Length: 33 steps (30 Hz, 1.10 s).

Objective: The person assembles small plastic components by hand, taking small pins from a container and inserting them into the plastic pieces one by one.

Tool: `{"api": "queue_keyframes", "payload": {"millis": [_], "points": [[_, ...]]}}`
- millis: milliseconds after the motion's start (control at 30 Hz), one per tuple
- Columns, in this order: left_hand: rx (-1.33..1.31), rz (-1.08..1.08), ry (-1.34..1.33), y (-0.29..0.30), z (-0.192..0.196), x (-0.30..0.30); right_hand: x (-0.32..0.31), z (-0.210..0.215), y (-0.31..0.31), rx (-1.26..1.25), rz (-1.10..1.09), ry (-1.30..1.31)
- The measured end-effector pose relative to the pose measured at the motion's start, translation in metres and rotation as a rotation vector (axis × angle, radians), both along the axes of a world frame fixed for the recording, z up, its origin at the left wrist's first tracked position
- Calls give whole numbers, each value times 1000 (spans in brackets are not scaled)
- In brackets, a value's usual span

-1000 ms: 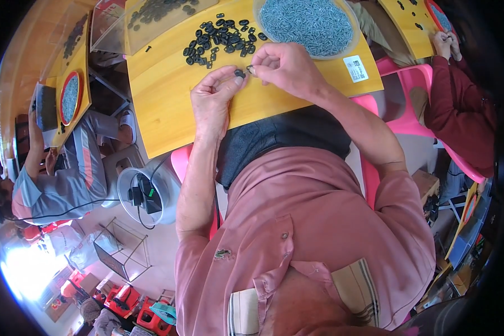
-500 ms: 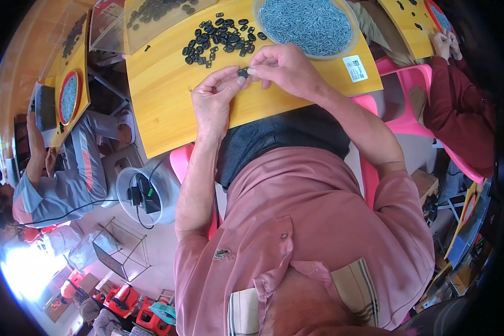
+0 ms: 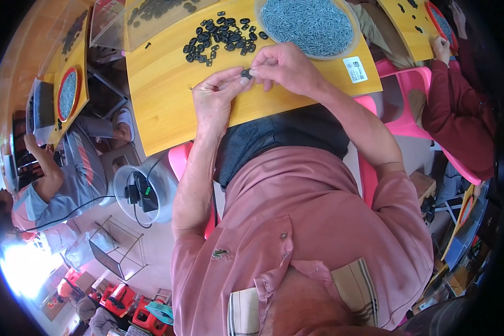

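Note:
Pinched in the fingertips of my left hand [image 3: 214, 98] is a small black oval part [image 3: 245, 73], held just above the table's near side. My right hand [image 3: 283, 68] meets it there, thumb and forefinger closed at the part's right end; whether they also grip a screw is too small to see. Beyond my hands lies a loose pile of similar black parts [image 3: 224, 38], many with two holes. A round clear tub [image 3: 355, 35] full of silvery-blue screws [image 3: 305, 27] stands behind my right hand.
The yellow table [image 3: 162, 106] carries a clear bin [image 3: 107, 31] with more dark parts at the far left and a white label [image 3: 354, 70] at the right. A bucket with a power adapter [image 3: 145, 193] stands left of me. Co-workers sit at tables on both sides.
My hands stay together on the black part, with only slight finger movement. The co-worker at right has moved their hands apart; the one at left has shifted an arm.

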<state>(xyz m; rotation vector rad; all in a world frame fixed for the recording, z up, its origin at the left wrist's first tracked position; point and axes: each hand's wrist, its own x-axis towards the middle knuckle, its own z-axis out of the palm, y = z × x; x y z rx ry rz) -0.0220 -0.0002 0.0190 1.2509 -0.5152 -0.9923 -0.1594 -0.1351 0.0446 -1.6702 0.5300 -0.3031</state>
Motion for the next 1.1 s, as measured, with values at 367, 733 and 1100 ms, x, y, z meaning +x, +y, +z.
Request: {"api": "queue_keyframes", "payload": {"millis": [367, 733, 1100], "points": [[-46, -138, -366, 2, 4, -4, -1, -1, -6, 198, 21, -12], [-57, -75, -783, 4, 4, -8, -2, -5, -3, 215, 73, 39], [-93, -6, -894, 5, 11, -6, 3, -5, -6, 292, 73, 27]]}}
